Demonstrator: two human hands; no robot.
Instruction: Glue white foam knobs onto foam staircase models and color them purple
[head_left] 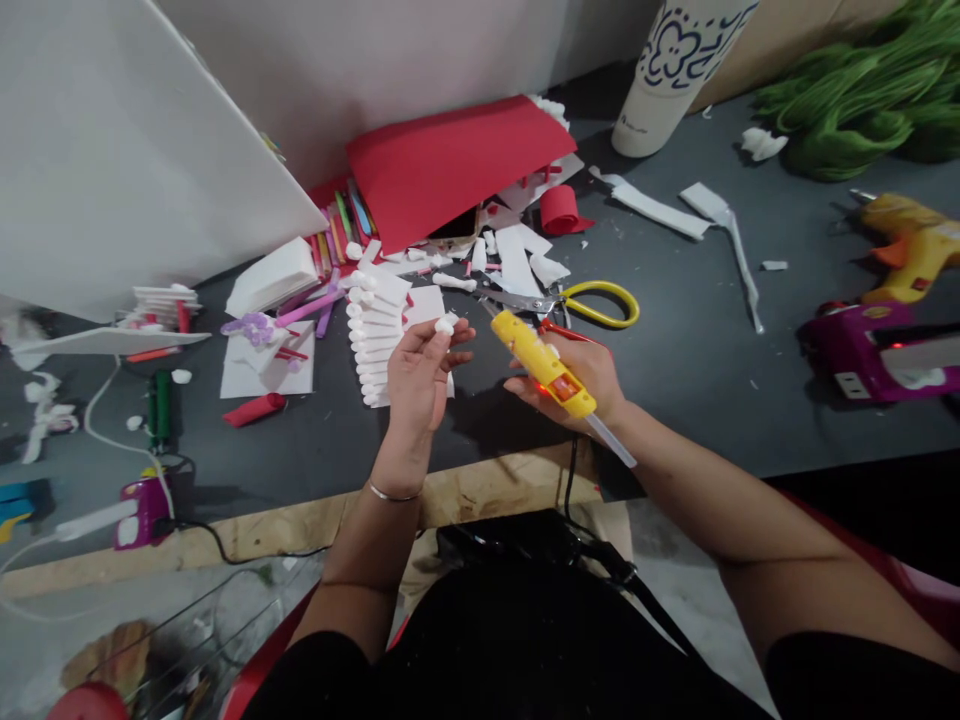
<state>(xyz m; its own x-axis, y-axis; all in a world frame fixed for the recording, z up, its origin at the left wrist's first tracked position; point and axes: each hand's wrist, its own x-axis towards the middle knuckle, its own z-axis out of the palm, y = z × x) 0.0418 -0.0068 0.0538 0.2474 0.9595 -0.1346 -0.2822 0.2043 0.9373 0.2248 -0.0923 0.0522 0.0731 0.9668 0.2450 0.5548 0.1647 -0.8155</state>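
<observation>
Your black top (510,640) fills bottom centre. Mid-frame, your left hand (420,376) pinches a small white piece (446,324); just right, your right hand (595,372) grips a yellow glue gun (541,362). Gluing seems in hand; next likely calls for steady aim.

Right of the right hand (589,375), the dark grey counter (697,385) gives an open lane reaching the purple plastic socket block (836,350). Beyond that hand, yellow-handled metal scissors (553,303) lie across the way. A dense row of slim white round-tipped pieces (375,345) crowds the left hand (418,375); farther back, a broad red sheet (457,165) covers the clutter. Along the near edge, a bare strip runs leftward, below the small red roll (255,408).
</observation>
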